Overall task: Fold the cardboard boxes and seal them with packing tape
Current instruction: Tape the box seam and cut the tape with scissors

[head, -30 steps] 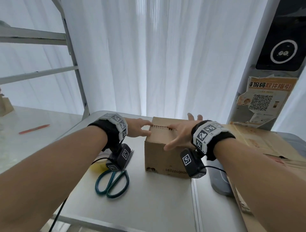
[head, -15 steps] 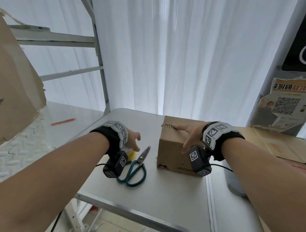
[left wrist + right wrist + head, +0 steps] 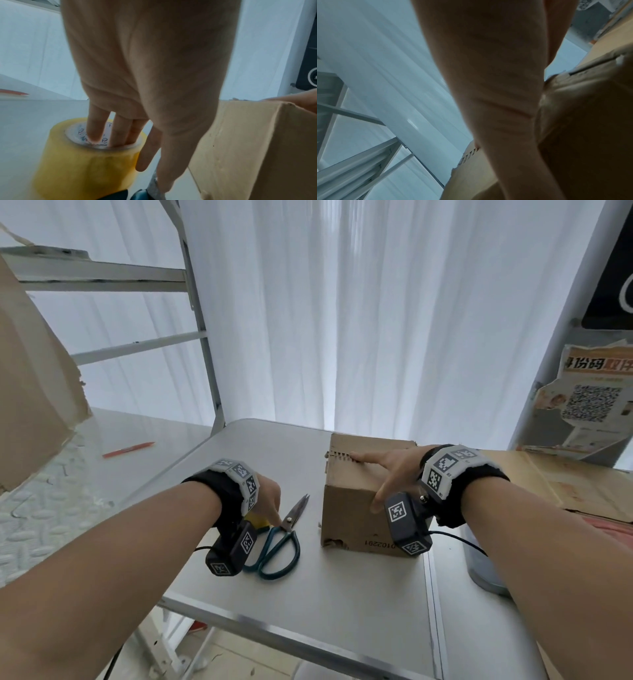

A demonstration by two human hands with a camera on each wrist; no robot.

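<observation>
A small brown cardboard box (image 3: 352,508) stands on the grey table (image 3: 342,594) with its flaps closed. My right hand (image 3: 387,474) lies flat across the top, fingers straight along the flap seam and thumb down the near face. In the right wrist view the hand (image 3: 488,94) presses on the box (image 3: 471,180). Left of the box, a yellow tape roll (image 3: 82,162) stands on the table. My left hand (image 3: 145,142) has three fingers down in its core, with index and thumb outside the wall. From the head the left hand (image 3: 269,503) mostly hides the tape roll (image 3: 256,522).
Green-handled scissors (image 3: 279,542) lie between the tape and the box. Flattened cardboard (image 3: 548,484) lies to the right, with a grey round object (image 3: 486,573) near it. A large cardboard piece (image 3: 30,392) and an orange pen (image 3: 128,450) are at left. The table's front edge (image 3: 291,631) is close.
My left hand left the box's left edge and came down and back to the tape roll beside the scissors. The right hand stayed on the box top. The head view swung left.
</observation>
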